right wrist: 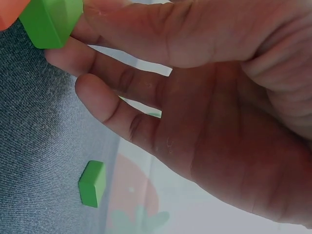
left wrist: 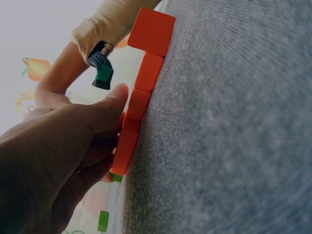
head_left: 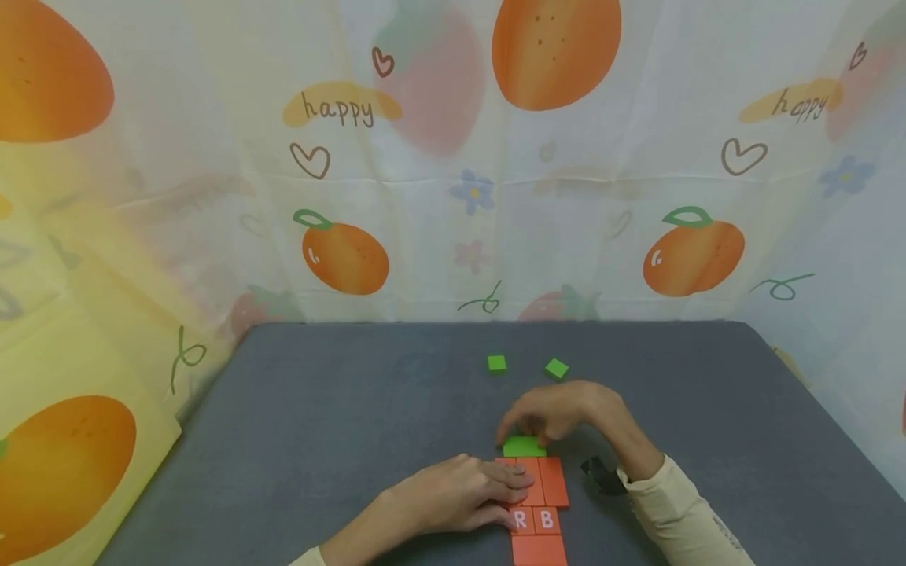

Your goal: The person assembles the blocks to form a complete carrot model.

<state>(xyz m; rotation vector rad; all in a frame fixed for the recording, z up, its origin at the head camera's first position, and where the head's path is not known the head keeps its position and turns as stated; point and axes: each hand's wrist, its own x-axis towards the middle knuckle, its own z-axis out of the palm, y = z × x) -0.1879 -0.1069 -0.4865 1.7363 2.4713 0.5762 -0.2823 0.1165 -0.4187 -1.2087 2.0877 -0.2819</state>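
A green block (head_left: pixel 524 447) with slanted ends lies against the far end of a flat layout of orange blocks (head_left: pixel 554 481). My right hand (head_left: pixel 555 411) pinches this green block from above, its fingers at the left end and the thumb at the right. Up close in the right wrist view, thumb and fingers touch the green block (right wrist: pixel 52 23) while the little finger stays off it. My left hand (head_left: pixel 463 491) rests on the left side of the orange blocks, fingers laid over them, thumb beside the block lettered R (head_left: pixel 521 520). Next to that sits one lettered B (head_left: pixel 546 520).
Two small green blocks lie farther back on the grey table (head_left: pixel 340 409), one square (head_left: pixel 497 364) and one turned at an angle (head_left: pixel 557 369). A dark wrist camera (head_left: pixel 603 476) sticks out from the right sleeve. Behind the table hangs a fruit-print cloth (head_left: pixel 425 236).
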